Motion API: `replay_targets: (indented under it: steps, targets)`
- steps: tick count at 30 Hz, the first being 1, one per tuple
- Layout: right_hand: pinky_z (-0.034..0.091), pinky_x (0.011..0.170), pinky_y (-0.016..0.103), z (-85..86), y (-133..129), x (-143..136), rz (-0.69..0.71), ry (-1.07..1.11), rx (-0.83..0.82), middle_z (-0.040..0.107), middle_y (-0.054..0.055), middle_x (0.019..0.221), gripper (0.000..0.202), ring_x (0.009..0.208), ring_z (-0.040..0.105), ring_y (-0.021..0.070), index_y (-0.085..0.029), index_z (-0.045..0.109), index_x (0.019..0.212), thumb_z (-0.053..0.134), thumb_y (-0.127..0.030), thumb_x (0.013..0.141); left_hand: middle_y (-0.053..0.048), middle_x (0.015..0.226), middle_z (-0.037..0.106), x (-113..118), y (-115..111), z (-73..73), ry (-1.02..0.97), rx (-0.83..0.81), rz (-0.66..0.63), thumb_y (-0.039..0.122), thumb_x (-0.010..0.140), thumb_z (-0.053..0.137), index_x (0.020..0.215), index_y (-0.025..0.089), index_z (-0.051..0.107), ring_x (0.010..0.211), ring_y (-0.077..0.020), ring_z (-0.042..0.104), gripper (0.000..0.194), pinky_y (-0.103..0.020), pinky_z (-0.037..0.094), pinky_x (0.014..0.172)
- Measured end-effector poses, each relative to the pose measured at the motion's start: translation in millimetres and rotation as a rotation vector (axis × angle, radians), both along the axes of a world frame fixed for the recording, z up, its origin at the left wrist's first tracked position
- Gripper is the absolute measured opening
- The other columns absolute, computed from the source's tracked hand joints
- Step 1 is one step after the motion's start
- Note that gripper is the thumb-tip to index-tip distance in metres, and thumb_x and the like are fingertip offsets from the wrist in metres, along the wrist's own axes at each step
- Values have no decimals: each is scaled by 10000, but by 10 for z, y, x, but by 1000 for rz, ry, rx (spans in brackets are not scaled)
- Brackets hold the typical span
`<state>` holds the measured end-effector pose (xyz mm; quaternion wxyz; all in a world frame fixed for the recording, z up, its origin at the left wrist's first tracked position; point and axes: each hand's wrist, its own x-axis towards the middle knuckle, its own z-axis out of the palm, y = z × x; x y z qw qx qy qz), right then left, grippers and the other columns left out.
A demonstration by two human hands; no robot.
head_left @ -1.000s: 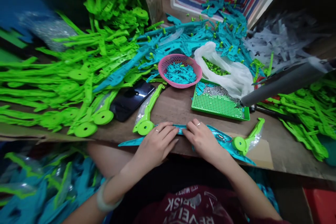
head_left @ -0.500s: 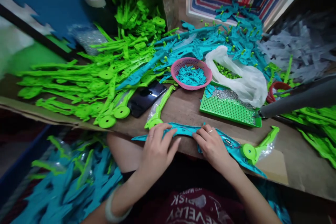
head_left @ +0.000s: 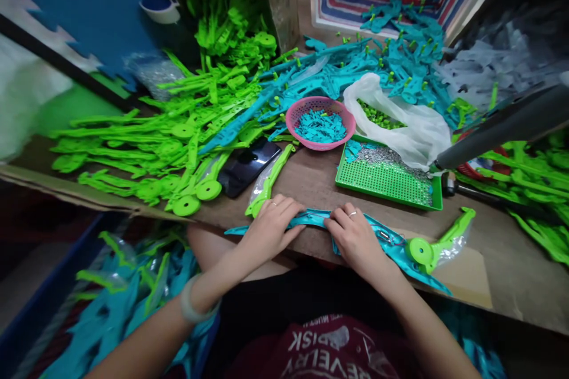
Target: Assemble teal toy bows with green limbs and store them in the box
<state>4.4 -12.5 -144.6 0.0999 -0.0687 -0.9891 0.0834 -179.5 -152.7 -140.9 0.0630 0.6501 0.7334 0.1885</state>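
A long curved blue plastic piece (head_left: 316, 217) lies along the table's front edge, with thin wires and a small metal part toward its right side. My left hand (head_left: 278, 227) grips its left half, thumb below and fingers over the top. Right of that, my right hand (head_left: 351, 234) is closed on the middle of the same piece, fingers bent over its upper edge. A green arm with a round disc (head_left: 422, 253) joins the blue piece's right end. Just above my left hand rests another green arm with clear film (head_left: 269, 180).
Green parts (head_left: 178, 130) are heaped at left beside a black phone (head_left: 249, 167). Behind are blue parts (head_left: 338, 77), a pink basket (head_left: 320, 145), a white bag (head_left: 413, 124) and a green tray (head_left: 386, 185). A grey tool (head_left: 498, 127) reaches in from the right.
My left hand has shifted slightly right and its fingers have closed more around the blue piece. My right hand stays on the middle. The grey tool has risen a little.
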Motion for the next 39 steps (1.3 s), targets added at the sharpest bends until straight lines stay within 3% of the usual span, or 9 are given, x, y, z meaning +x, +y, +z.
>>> replay_targets:
  steps: [10,19,25,32,39]
  targets:
    - [376,705,371,68,-44,-177,-150,1,136,613,89,814,135,869,492,275,-191,645,875,571,-110,953,-42,932,614,10,1,-56,10,9,-8,244,950,622,977,205,585,917,-248,531,61,-381,440,774]
    - [408,732,360,82,-81,-291,-205,-62,3,597,83,871,129,899,501,263,-192,628,868,564,-165,977,-44,908,591,21,-1,-65,84,49,-37,209,946,638,963,190,593,910,-256,508,51,-374,423,744]
    - [410,777,380,122,-181,-247,-312,-69,33,590,107,889,191,918,491,278,-181,641,877,514,-63,960,-44,906,577,17,-4,-71,120,53,-39,216,961,620,945,189,592,900,-249,497,42,-358,398,725]
    - [419,792,345,112,-80,-316,-237,42,-453,637,55,904,128,910,532,230,-196,608,900,529,-158,994,-41,896,568,27,3,-71,128,47,-35,211,957,630,926,189,589,891,-247,486,56,-355,378,716]
    - [400,770,333,122,-97,-365,-245,87,-619,640,42,858,150,880,534,215,-200,595,851,538,-169,987,-46,887,569,26,19,-76,139,64,-39,197,931,665,881,188,573,883,-257,486,105,-353,374,701]
